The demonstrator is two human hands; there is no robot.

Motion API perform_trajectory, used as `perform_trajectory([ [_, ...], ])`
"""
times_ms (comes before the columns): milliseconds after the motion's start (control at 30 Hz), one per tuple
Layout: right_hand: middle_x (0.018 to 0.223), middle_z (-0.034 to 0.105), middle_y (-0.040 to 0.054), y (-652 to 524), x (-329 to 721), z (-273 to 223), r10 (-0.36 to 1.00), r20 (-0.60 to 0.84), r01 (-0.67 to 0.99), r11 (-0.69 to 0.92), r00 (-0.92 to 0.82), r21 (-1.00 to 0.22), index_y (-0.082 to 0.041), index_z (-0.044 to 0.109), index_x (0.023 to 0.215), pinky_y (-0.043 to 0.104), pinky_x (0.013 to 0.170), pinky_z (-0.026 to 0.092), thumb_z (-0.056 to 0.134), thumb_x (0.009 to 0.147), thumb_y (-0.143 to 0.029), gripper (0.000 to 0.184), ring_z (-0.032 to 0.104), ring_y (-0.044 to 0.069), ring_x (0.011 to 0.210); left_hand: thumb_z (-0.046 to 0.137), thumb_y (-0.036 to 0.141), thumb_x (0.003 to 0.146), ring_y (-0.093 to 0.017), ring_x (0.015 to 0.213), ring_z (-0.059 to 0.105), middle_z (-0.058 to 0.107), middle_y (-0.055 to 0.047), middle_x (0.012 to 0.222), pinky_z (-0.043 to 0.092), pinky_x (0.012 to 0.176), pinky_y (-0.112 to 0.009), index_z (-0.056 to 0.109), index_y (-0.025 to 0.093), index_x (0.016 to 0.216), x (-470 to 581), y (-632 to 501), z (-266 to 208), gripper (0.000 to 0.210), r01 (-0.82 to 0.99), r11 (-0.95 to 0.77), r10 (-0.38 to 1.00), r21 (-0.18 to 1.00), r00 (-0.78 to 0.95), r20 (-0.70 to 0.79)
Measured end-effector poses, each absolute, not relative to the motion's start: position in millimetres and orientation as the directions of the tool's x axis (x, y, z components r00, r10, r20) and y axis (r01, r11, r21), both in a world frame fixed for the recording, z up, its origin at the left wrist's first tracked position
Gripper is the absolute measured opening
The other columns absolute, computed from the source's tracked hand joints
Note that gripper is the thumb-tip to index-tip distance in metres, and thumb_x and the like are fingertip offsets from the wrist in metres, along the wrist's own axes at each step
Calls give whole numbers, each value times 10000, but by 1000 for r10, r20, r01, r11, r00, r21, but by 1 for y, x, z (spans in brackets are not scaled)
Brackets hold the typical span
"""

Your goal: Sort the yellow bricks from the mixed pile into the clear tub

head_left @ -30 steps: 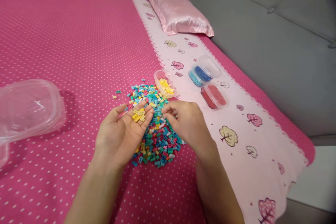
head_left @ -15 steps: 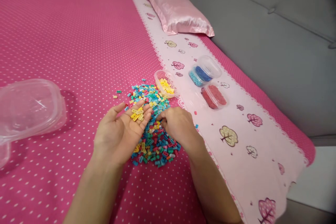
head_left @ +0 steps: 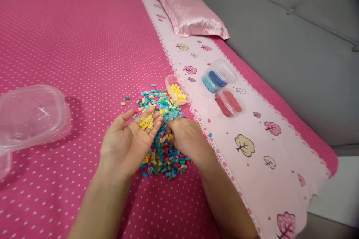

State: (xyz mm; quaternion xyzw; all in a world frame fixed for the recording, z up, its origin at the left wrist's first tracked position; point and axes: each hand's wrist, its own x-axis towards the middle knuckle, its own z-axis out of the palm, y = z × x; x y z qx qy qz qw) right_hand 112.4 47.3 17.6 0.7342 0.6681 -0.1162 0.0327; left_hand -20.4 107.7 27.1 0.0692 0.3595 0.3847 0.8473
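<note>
We hold yel. bricks [head_left: 146, 122] on L hand [head_left: 125, 140], fingers uncurled, w/ R hand [head_left: 188, 137] at its 3 o'clock, grip we can't tell.

No readable text, label, brand, number or sign anywhere in view.

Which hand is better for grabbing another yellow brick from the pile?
Probably the right hand: its fingers are at the toy-brick pile, while the open left hand cradles yellow bricks.

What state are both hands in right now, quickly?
Left hand: open, palm up, holding small yellow bricks.
Right hand: curled at the mixed brick pile; whether it grips anything cannot be told.
</note>
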Motion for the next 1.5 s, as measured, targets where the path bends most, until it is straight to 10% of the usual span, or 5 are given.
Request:
perform_trajectory([
  [1500, 881, 695, 46, 47, 116, 28, 956, -293, 993, -41, 8, -107, -204, 620, 862, 276, 607, 371, 509, 792, -98, 169, 639, 187, 839, 352, 213, 877, -191, 744, 678, 671, -122, 779, 596, 742, -305, 591, 93, 882, -21, 107, 30, 268, -612, 700, 692, 368, 454, -562],
])
